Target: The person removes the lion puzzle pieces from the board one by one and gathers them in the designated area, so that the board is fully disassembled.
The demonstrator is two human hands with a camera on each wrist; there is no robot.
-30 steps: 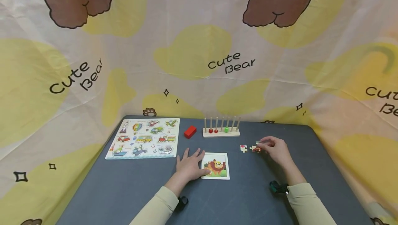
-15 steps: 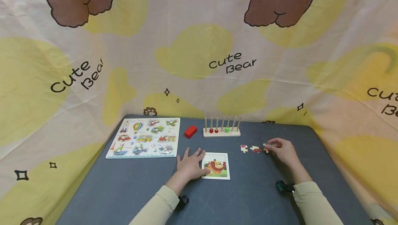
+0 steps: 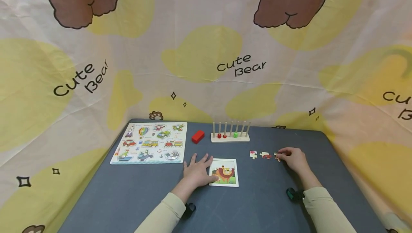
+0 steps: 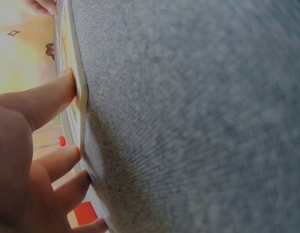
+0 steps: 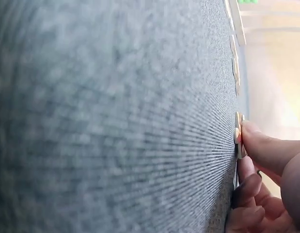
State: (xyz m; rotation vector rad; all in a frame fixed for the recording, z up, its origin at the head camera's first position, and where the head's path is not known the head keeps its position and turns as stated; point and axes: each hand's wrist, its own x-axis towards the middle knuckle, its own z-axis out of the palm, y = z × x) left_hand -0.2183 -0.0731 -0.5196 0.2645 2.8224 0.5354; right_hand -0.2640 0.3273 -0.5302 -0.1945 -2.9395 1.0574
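Note:
My left hand [image 3: 197,173] lies with spread fingers at the left side of a white-framed lion jigsaw puzzle [image 3: 225,173]. Its thumb presses on the picture's lower left, and in the left wrist view another fingertip touches the frame's edge [image 4: 83,111]. Off to the right, my right hand [image 3: 294,159] pinches a small jigsaw piece [image 3: 276,156] down at the table. The right wrist view shows the thumb on that piece [image 5: 239,136] and a finger at its near end. Left of it lie a brown-and-red jigsaw piece [image 3: 265,155] and a pink-and-white jigsaw piece [image 3: 253,154], apart from each other.
A vehicle picture board [image 3: 148,142] lies at the back left of the grey table [image 3: 251,208]. Beside it are a red block [image 3: 197,136] and a wooden peg stand [image 3: 230,137] with red and green beads. A patterned cloth [image 3: 199,54] hangs behind the table.
The right hand has moved right, away from the middle piece, carrying another jigsaw piece and lowering it to the table. My left hand stays on the lion puzzle.

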